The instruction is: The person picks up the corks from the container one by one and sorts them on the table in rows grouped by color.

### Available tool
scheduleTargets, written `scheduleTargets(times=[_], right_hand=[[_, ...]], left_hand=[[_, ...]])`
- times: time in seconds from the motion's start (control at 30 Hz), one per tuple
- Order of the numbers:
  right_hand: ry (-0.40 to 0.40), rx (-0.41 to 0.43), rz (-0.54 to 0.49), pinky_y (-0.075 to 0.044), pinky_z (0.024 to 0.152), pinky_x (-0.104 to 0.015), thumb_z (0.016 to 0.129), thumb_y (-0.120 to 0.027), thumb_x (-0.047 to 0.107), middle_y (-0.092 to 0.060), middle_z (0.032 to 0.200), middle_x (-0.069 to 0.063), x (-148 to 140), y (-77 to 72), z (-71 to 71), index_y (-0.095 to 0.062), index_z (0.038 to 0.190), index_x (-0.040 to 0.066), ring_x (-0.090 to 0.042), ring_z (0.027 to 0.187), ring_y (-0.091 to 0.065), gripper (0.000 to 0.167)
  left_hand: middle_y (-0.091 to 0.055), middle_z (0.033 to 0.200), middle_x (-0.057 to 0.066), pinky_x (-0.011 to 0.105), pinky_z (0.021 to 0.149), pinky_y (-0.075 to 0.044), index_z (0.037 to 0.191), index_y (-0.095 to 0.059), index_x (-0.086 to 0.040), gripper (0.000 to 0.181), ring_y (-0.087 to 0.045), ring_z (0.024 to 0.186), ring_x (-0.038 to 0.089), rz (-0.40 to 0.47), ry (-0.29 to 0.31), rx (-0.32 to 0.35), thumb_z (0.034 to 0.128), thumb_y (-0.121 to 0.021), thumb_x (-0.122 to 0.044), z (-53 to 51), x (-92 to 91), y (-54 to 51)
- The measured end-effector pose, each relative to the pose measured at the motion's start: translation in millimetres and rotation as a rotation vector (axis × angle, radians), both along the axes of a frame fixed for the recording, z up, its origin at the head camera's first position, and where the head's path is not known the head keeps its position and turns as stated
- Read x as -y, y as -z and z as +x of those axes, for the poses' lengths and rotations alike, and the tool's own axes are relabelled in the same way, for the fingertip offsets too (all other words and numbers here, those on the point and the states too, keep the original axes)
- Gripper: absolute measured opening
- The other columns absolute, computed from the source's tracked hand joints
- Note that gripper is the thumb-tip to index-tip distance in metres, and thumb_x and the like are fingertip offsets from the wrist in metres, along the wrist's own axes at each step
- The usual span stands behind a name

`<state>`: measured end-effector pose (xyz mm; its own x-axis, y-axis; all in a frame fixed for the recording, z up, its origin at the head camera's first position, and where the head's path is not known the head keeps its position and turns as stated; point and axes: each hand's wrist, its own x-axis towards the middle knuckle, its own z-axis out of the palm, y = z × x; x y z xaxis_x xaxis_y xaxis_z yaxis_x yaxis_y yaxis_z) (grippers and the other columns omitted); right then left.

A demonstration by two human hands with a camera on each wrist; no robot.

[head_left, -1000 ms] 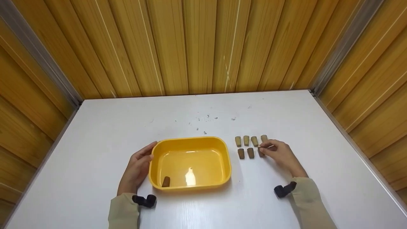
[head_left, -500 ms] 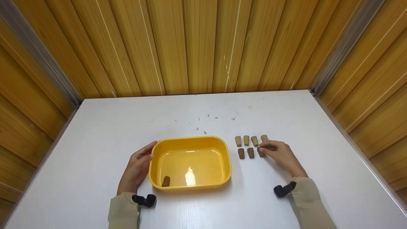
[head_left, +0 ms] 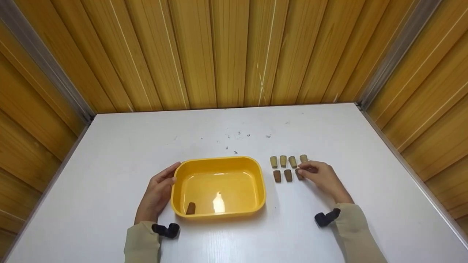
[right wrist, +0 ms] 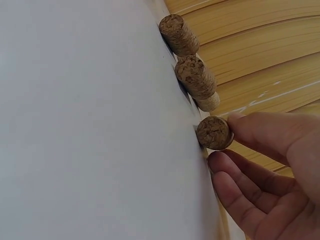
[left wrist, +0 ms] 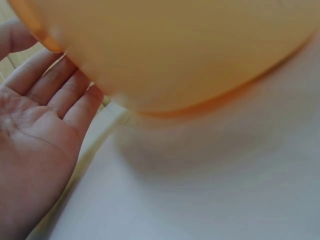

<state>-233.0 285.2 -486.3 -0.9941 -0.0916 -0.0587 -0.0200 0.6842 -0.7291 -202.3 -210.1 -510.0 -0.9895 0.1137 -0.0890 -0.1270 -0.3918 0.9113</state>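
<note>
At its left end the yellow plastic tub (head_left: 219, 216) is held by my left hand (head_left: 158, 193), the thumb at the rim and the fingers against the outer wall. One brown cork stopper (head_left: 191, 208) lies inside, in the near left corner. Right of the tub, my right hand (head_left: 323, 179) pinches a brown cork stopper (right wrist: 212, 133) between thumb and fingers, at the right end of the near row. Two more brown cork stoppers (head_left: 277, 176) lie beside it. Behind them runs a row of several paler cork stoppers (head_left: 283, 161), the rightmost partly close behind my fingers.
Everything rests on a white table (head_left: 234, 241) with small dark marks (head_left: 236, 152) scattered beyond the tub. Wood-patterned panels (head_left: 230, 54) enclose the back and both sides. A black wrist camera (head_left: 166, 231) sits on each sleeve.
Almost nothing moves. The cork stopper at my right fingertips shifts very slightly; the tub and left hand stay in place.
</note>
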Motion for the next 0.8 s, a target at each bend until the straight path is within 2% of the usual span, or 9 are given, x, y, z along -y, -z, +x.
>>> scheduleTargets(times=[0.23, 0.5, 0.63, 0.8], right_hand=[[0.006, -0.013, 0.022, -0.048, 0.095, -0.046, 0.091, -0.064, 0.034, -0.067, 0.117, -0.016, -0.6, -2.6, 0.2, -0.067, 0.116, 0.006, -0.032, 0.108, -0.061, 0.037], [0.016, -0.061, 0.022, -0.049, 0.084, -0.031, 0.091, -0.065, 0.025, -0.068, 0.112, -0.015, -1.1, -6.3, 1.3, -0.067, 0.115, 0.005, -0.03, 0.104, -0.063, 0.031], [0.014, -0.098, 0.013, -0.052, 0.086, -0.034, 0.091, -0.065, 0.02, -0.068, 0.112, -0.017, 0.7, -7.8, 1.2, -0.068, 0.113, 0.003, -0.032, 0.104, -0.064, 0.028], [0.003, -0.134, 0.007, -0.052, 0.085, -0.028, 0.089, -0.066, 0.014, -0.068, 0.112, -0.018, 7.2, -11.2, 0.4, -0.069, 0.11, 0.002, -0.03, 0.101, -0.065, 0.024]], left_hand=[[-0.059, 0.135, 0.001, 0.026, 0.105, -0.045, 0.14, -0.045, 0.002, 0.053, -0.053, 0.127, 0.014, 0.004, -0.006, -0.002, 0.0884, -0.056, 0.003, -0.4, -0.1, -0.3], [-0.057, 0.137, 0.001, 0.026, 0.105, -0.044, 0.141, -0.044, 0.0, 0.053, -0.052, 0.128, 0.014, -0.005, 0.006, 0.0, 0.0894, -0.055, 0.002, 0.2, 0.2, -1.0], [-0.058, 0.135, 0.001, 0.026, 0.105, -0.045, 0.141, -0.044, 0.001, 0.053, -0.053, 0.127, 0.014, 0.018, 0.002, 0.011, 0.0894, -0.055, 0.003, 0.3, 0.1, -1.5], [-0.057, 0.137, 0.001, 0.027, 0.105, -0.045, 0.142, -0.043, 0.0, 0.055, -0.053, 0.127, 0.015, 0.014, 0.011, 0.022, 0.0894, -0.056, 0.002, 0.7, 0.6, -1.1]])
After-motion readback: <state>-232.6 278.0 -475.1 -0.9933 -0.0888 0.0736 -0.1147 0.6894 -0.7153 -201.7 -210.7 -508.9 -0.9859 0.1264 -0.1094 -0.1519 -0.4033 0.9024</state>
